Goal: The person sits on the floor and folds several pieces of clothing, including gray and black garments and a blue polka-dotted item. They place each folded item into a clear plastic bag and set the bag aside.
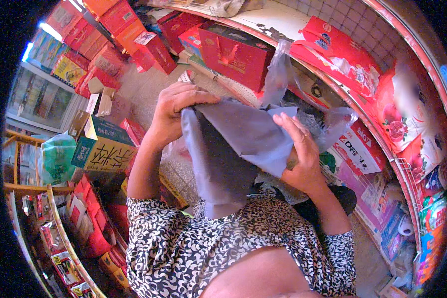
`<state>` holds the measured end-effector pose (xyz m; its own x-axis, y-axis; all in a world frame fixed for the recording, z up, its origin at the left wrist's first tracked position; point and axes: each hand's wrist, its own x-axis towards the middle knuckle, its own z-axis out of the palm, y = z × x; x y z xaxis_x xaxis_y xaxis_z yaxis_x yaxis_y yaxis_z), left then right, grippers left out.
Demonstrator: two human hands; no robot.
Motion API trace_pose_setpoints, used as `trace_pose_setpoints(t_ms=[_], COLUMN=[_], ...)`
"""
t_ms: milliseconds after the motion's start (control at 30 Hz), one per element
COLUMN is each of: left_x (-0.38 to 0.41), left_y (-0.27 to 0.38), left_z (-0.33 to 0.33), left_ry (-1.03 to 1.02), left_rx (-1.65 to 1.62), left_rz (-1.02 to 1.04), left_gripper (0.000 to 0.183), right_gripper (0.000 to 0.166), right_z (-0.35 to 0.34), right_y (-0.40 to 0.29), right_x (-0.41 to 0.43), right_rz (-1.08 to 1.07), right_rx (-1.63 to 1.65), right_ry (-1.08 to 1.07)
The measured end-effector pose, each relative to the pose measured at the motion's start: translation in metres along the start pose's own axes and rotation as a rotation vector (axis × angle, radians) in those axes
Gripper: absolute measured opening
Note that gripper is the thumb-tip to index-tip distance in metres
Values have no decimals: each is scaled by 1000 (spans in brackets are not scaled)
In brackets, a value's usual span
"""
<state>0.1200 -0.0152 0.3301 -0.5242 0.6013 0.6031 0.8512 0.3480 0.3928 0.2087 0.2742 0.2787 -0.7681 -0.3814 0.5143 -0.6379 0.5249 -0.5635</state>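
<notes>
A grey-blue bag or cloth (242,130) is spread between my two hands in front of my chest, with a dark opening or fold facing me. My left hand (180,108) grips its upper edge, fingers bent over the rim. On the other side, my right hand (301,152) holds the edge between thumb and fingers, with the material bunched near the palm. The lower part of the material hangs against my patterned top. Just beyond my right hand lies a translucent plastic bag (279,74), partly draped over the goods at the shelf.
Red gift boxes (234,56) stand along the lower shelf ahead. Red printed bags (335,56) lie on the curved shelf at right. Green and yellow cartons (104,149) are stacked at left, near a wooden frame (41,188) and shelves of packets.
</notes>
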Motion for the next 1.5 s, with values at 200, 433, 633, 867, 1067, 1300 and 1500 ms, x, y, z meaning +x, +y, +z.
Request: trace_pose_setpoints(t_ms=[200,433,633,867,1067,1300,1500], left_x=[21,-6,-36,-52,-26,37,81], left_y=[13,6,-3,3,11,37,49], left_z=[24,28,23,1,-11,1,30], left_ry=[-13,89,256,261,36,-88,201], left_rx=[-113,-125,-32,16,89,-12,102], left_rz=[-13,10,-104,-91,-94,9,131], left_gripper=[30,37,25,19,29,21,16], right_gripper=[44,22,25,37,29,25,21], right_z=[4,0,2,-49,-92,-111,-112], right_y=[16,26,34,57,62,44,-12], right_x=[10,30,45,55,54,64,67], right_rz=[-102,257,494,406,298,350,98], right_rx=[129,298,379,447,342,251,391], right_ry=[98,163,291,634,681,613,524])
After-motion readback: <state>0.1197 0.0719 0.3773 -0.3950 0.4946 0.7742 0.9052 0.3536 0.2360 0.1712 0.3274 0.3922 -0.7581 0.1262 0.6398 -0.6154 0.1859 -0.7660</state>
